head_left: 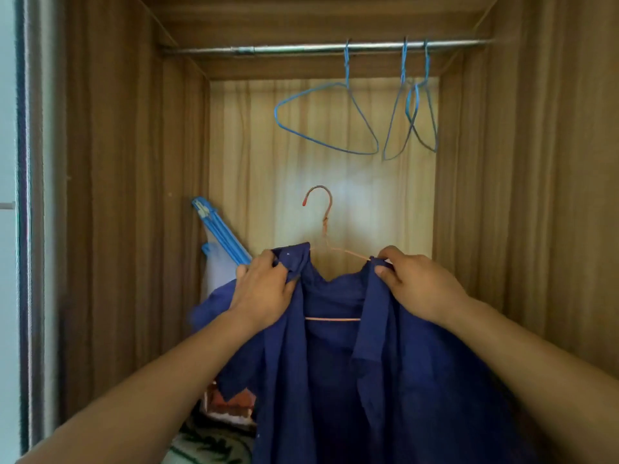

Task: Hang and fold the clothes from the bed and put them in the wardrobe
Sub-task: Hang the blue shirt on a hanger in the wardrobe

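- Your left hand (264, 289), centre-left of the frame, has its fingers curled round the collar edge of the navy shirt (335, 380).
- Your right hand (415, 286), centre-right, pinches the shirt's other front edge between thumb and fingers, right where the cloth meets the wire.
- The shirt is draped on an orange wire hanger (325, 226). It hangs open at the front, with the hanger's bottom bar showing between the two edges.
- The hanger's hook stands upright in the middle of the frame, free of everything and well below the rail (301, 48).
- The rail runs across the top of the frame. One blue hanger (347, 65) hangs right of centre and two more (404, 61) sit close together further right. The rail's left stretch is bare.
- The wardrobe's left wall (134, 195) and right wall (502, 195) close in on both sides, with the pale back panel (335, 179) between them.
- A blue folding frame (221, 229) leans in the lower-left corner, just beside your left hand.
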`<act>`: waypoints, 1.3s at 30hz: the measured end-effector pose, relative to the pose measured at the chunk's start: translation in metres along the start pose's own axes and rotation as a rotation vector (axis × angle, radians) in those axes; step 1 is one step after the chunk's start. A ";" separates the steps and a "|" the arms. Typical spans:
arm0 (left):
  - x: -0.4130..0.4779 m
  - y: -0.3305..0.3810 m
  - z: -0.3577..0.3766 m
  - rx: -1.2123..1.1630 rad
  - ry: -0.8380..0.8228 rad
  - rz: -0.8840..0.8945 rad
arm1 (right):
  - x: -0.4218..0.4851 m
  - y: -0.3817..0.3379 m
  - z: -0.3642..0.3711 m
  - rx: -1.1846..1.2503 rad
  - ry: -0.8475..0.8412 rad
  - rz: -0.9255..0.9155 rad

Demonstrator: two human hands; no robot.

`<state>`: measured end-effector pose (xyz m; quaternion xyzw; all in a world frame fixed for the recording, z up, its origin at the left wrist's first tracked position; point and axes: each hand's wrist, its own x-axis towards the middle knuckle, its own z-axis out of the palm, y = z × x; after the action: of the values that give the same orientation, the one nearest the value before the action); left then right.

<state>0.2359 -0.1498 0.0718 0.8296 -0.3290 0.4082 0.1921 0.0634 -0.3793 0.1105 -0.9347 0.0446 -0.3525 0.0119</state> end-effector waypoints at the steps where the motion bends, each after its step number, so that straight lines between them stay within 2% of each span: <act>1: 0.006 -0.006 -0.004 0.004 -0.003 -0.038 | 0.001 0.004 -0.003 -0.046 0.003 0.009; 5: 0.022 -0.018 -0.019 -0.001 -0.023 -0.145 | 0.010 -0.005 -0.013 -0.099 0.075 -0.039; 9: 0.032 -0.007 -0.025 -0.011 0.031 -0.051 | 0.039 -0.041 -0.019 -0.093 0.069 -0.060; 13: 0.041 -0.016 -0.034 0.050 0.086 0.032 | 0.073 -0.062 -0.031 0.120 -0.013 -0.009; 16: 0.049 -0.027 -0.040 0.101 0.114 0.169 | 0.095 -0.083 -0.032 0.297 -0.037 0.012; 19: 0.062 -0.029 -0.040 0.149 0.107 0.260 | 0.116 -0.107 -0.024 0.435 0.087 0.039; 21: 0.074 -0.036 -0.041 0.124 0.113 0.212 | 0.127 -0.117 -0.019 0.480 0.196 0.071; 24: 0.094 -0.054 -0.040 0.050 0.123 0.095 | 0.134 -0.118 -0.015 0.255 0.223 -0.021; 29: 0.124 -0.078 -0.041 -0.038 0.112 -0.021 | 0.142 -0.117 -0.019 -0.045 0.053 -0.165; 32: 0.136 -0.083 -0.037 -0.102 0.109 -0.026 | 0.150 -0.122 -0.018 -0.218 0.145 -0.113; 34: 0.142 -0.080 -0.035 -0.194 0.110 -0.051 | 0.160 -0.128 -0.016 -0.248 0.202 -0.028; 39: 0.159 -0.068 -0.036 -0.471 0.176 -0.179 | 0.192 -0.148 -0.029 -0.232 0.189 0.151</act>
<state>0.3360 -0.1422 0.2175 0.7491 -0.3221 0.3722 0.4433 0.1983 -0.2491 0.2665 -0.8864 0.1560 -0.4295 -0.0739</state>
